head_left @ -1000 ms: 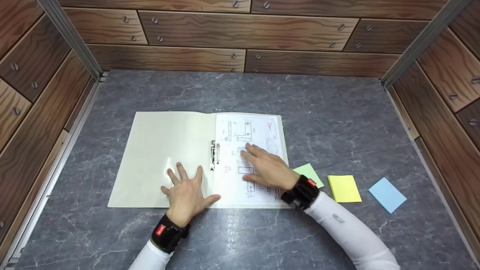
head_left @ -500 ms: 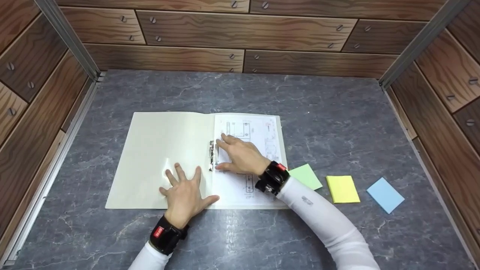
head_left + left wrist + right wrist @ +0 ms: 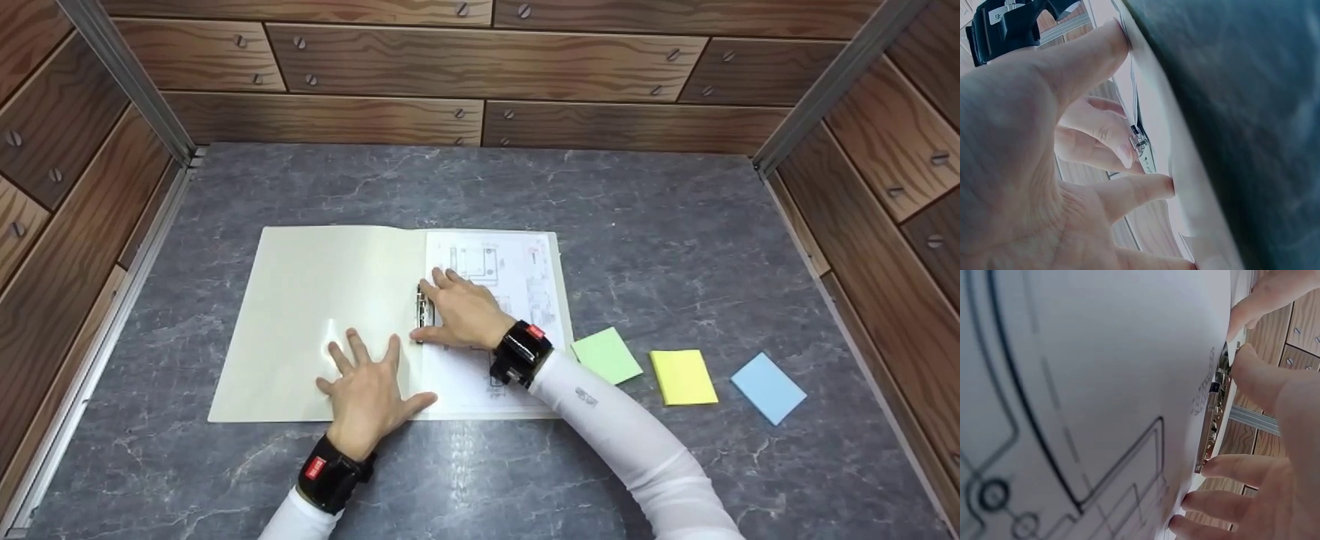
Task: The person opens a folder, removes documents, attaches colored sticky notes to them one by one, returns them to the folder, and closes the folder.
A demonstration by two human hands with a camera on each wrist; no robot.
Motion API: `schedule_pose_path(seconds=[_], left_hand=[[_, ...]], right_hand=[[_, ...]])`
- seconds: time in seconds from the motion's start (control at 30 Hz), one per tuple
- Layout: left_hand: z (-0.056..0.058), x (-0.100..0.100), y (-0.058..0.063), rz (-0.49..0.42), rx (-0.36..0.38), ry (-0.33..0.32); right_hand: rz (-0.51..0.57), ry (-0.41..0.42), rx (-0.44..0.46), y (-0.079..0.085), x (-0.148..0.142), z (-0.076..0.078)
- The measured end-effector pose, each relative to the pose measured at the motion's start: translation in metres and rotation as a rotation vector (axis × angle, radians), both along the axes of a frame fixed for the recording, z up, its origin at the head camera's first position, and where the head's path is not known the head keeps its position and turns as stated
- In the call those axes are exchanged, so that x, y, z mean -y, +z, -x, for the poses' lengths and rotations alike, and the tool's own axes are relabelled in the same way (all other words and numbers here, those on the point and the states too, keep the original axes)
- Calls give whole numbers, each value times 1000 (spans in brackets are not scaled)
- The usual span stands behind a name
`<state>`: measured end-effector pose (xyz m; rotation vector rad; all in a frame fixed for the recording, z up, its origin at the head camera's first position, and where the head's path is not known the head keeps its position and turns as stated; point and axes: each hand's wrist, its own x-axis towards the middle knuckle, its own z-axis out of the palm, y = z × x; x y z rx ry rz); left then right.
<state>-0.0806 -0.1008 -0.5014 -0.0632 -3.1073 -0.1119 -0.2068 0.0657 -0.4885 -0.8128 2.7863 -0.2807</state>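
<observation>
A cream folder (image 3: 300, 277) lies open flat on the tabletop. On its right half is a stack of white sheets with technical drawings (image 3: 525, 262). A metal binder clip mechanism (image 3: 424, 311) runs along the fold. My left hand (image 3: 366, 397) rests with spread fingers on the bare left cover near its lower edge, thumb reaching across the fold. My right hand (image 3: 469, 311) is over the sheets, its thumb near the lower end of the mechanism and its fingertips by the upper end. In the right wrist view, thumb and index fingertip flank the metal mechanism (image 3: 1216, 402).
Right of the folder lie three sticky note pads: green (image 3: 609, 356), yellow (image 3: 683, 377) and blue (image 3: 769, 388). The green one sits close to the folder's edge. Wood-patterned walls (image 3: 480, 64) bound the grey marbled tabletop (image 3: 675, 225) at the back and sides.
My right hand has moved left across the sheets to the metal mechanism at the fold. My left hand has stayed in place on the left cover.
</observation>
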Motion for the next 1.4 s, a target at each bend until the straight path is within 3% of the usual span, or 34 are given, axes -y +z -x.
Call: schedule_pose_path(seconds=[0.33,0.87,1.4], left_hand=[[1,1,-1,-19,-6,-3],[1,0,0,2,4,-4],[1,1,0,-22,45,2]], right_hand=[[31,-14,-14,-6,3,-2],[-20,-28,49,-1,9,0],[46,-33,117,3,6,4]])
